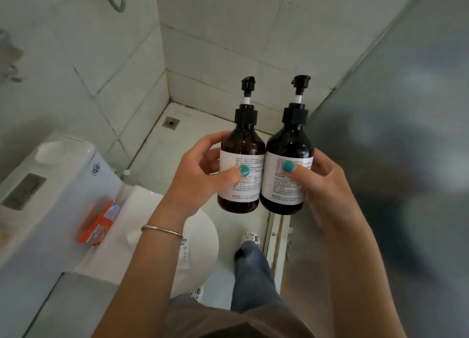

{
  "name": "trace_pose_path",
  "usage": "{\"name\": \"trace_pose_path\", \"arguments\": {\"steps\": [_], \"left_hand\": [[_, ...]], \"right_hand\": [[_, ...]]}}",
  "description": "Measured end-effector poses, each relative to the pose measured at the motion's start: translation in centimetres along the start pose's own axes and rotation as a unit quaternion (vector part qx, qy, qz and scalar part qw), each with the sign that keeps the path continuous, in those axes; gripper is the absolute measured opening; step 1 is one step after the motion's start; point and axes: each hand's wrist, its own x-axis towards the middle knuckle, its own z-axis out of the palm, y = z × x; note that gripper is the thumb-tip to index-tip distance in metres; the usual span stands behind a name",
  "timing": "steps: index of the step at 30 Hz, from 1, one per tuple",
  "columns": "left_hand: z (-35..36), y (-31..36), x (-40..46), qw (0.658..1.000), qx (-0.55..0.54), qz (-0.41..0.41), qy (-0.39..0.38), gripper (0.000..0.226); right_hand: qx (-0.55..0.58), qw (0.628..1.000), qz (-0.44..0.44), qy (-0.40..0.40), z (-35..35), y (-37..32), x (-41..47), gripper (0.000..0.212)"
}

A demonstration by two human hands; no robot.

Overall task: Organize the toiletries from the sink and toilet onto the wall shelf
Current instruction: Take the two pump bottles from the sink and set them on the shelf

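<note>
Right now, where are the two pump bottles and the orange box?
left pump bottle (pixel 239 183), head view, on its white label.
right pump bottle (pixel 285 185), head view, on its white label.
orange box (pixel 100 223), head view, on its top face, beside the toilet tank.

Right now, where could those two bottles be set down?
Both hands are full: left hand, right hand, one bottle each. Bare room: the toilet lid right of the orange box, and the tank top between dish and box. No shelf in view.
</note>
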Motion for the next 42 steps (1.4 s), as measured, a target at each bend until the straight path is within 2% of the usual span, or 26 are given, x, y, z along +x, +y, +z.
{"name": "trace_pose_path", "arguments": {"steps": [5,10,15,19,24,33,37,42], "left_hand": [[2.4,-1.4,7.7,0.998,0.005,0.001,0.059,0.072],[5.4,-1.3,15.2,0.990,-0.040,0.023,0.134,0.068],[4.9,0.2,19.5,0.977,-0.056,0.050,0.197,0.080],[1.7,1.2,19.8,0.950,-0.053,0.085,0.297,0.070],[-3.3,1.8,18.5,0.906,-0.049,0.103,0.408,0.067],[-13.8,7.7,19.4,0.855,-0.036,0.161,0.491,0.066],[-16.9,10.2,17.9,0.819,-0.012,0.180,0.544,0.066],[-19.6,11.6,16.0,0.769,0.012,0.202,0.606,0.062]], "right_hand": [[-0.012,0.998,0.007,-0.060,-4.6,-0.2,9.4,0.064],[-0.039,0.985,0.024,-0.166,-9.0,-3.6,19.7,0.076],[-0.037,0.965,0.030,-0.259,-9.1,-6.3,27.4,0.065],[-0.016,0.945,0.037,-0.325,-4.3,-6.5,31.9,0.063],[-0.035,0.902,0.035,-0.429,4.3,-6.5,36.1,0.061],[-0.044,0.838,-0.019,-0.543,18.7,-11.4,42.5,0.073],[-0.036,0.806,-0.042,-0.590,24.6,-13.1,42.9,0.063],[-0.050,0.755,-0.051,-0.651,31.2,-14.0,43.4,0.069]]}}
